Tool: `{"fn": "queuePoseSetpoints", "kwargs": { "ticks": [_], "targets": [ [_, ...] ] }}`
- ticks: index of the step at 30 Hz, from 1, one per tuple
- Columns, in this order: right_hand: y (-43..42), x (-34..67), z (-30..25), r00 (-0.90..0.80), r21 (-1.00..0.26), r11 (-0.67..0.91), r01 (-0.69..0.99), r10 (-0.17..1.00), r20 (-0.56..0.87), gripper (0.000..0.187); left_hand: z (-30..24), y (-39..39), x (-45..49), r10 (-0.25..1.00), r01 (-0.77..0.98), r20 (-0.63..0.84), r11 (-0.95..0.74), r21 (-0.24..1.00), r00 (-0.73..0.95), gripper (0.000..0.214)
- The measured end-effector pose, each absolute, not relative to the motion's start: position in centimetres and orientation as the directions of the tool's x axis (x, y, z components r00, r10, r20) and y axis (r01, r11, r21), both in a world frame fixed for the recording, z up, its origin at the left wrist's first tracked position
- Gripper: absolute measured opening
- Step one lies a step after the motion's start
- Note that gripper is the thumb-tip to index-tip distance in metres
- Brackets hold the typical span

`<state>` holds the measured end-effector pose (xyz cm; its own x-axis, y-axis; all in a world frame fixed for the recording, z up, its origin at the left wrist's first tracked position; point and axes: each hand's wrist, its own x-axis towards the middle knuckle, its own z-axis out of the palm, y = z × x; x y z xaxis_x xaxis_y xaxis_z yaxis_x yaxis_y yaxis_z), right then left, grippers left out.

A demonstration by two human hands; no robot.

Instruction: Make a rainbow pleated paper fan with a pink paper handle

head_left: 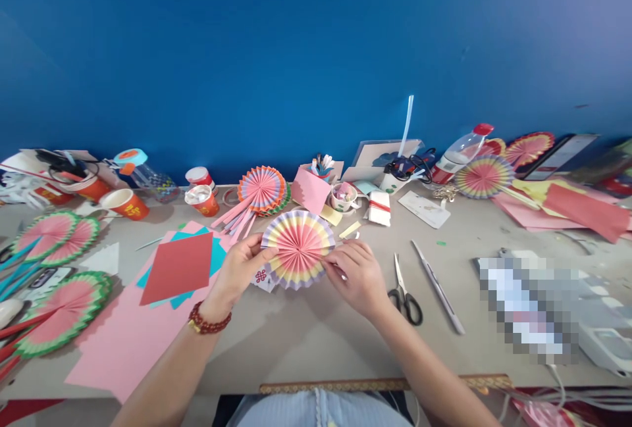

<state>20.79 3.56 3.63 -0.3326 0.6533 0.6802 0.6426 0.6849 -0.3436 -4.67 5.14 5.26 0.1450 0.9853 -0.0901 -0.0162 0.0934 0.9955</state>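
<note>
A round pleated paper fan (299, 246), pink at the centre with yellow and lilac rings, is held upright just above the table between both hands. My left hand (240, 268) pinches its left edge, fingers closed on the paper, a red bead bracelet on that wrist. My right hand (356, 274) grips the fan's right edge with curled fingers. A small white card with a red knot print (261, 276) lies under the fan.
Scissors (405, 295) and a thin metal tool (438, 286) lie right of my right hand. Red, teal and pink paper sheets (178, 266) lie left. More finished fans (64, 308) crowd the left edge and back. Paper cups (126, 203) and a bottle (461, 149) stand by the blue wall.
</note>
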Motion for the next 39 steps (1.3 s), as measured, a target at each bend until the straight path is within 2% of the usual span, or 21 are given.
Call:
{"fn": "queuePoseSetpoints", "kwargs": {
  "ticks": [8, 12, 16, 19, 24, 28, 34, 39],
  "targets": [
    [3.7, 21.4, 3.7, -0.435, -0.300, 0.730, 0.614, 0.631, 0.643, 0.011, 5.9, 6.4, -6.7, 0.994, 0.168, -0.043, 0.025, 0.986, 0.104, 0.044],
    [3.6, 21.6, 3.9, -0.403, -0.298, 0.715, 0.632, 0.632, 0.662, 0.009, 6.3, 6.0, -6.6, 0.992, 0.066, -0.003, -0.005, 0.998, 0.126, 0.057],
    [3.6, 21.6, 3.9, -0.376, -0.318, 0.701, 0.639, 0.644, 0.666, 0.010, 5.5, 4.8, -5.6, 0.953, 0.049, -0.079, 0.068, 0.997, 0.293, 0.073],
    [3.5, 21.5, 3.8, -0.399, -0.322, 0.712, 0.625, 0.645, 0.652, 0.010, 5.0, 4.7, -5.6, 0.952, 0.076, -0.103, 0.085, 0.993, 0.287, 0.066],
    [3.4, 21.6, 3.7, -0.460, -0.331, 0.746, 0.578, 0.633, 0.623, 0.011, 5.2, 5.6, -6.9, 0.953, 0.159, -0.059, 0.012, 0.987, 0.296, 0.049],
    [3.3, 21.7, 3.7, -0.488, -0.330, 0.762, 0.557, 0.622, 0.612, 0.012, 5.1, 5.9, -7.5, 0.962, 0.232, -0.093, 0.031, 0.972, 0.257, 0.050],
    [3.3, 21.8, 3.6, -0.536, -0.308, 0.779, 0.546, 0.607, 0.587, 0.014, 4.7, 6.0, -7.2, 0.968, 0.154, -0.066, 0.029, 0.988, 0.242, 0.046],
    [3.4, 21.7, 3.2, -0.528, -0.323, 0.779, 0.537, 0.609, 0.592, 0.012, 4.8, 6.1, -6.8, 0.984, 0.181, -0.031, -0.001, 0.983, 0.177, 0.038]
  ]
}}
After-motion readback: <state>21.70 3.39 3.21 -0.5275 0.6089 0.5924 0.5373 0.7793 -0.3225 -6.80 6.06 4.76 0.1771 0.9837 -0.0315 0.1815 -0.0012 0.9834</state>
